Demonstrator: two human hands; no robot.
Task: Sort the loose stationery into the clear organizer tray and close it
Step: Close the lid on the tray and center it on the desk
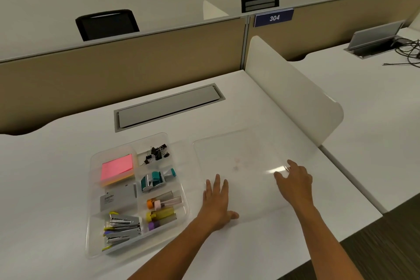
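The clear organizer tray (pixel 93 211) lies open on the white desk at the left. Its compartments hold pink sticky notes (pixel 117 167), black binder clips (pixel 156 152), teal tape dispensers (pixel 156 178), a grey eraser box (pixel 116 199), staplers (pixel 122 228) and small coloured tubes (pixel 162 210). Its clear lid (pixel 236 154) lies flat on the desk to the right of the tray. My left hand (pixel 217 202) rests flat, fingers spread, on the lid's near left edge. My right hand (pixel 295 180) touches the lid's right edge, fingers curled at the rim.
A grey cable hatch (pixel 168 107) is set in the desk behind the tray. A white side divider (pixel 293 91) stands just right of the lid. A tan partition (pixel 127 61) runs along the back. The desk edge drops off near the right forearm.
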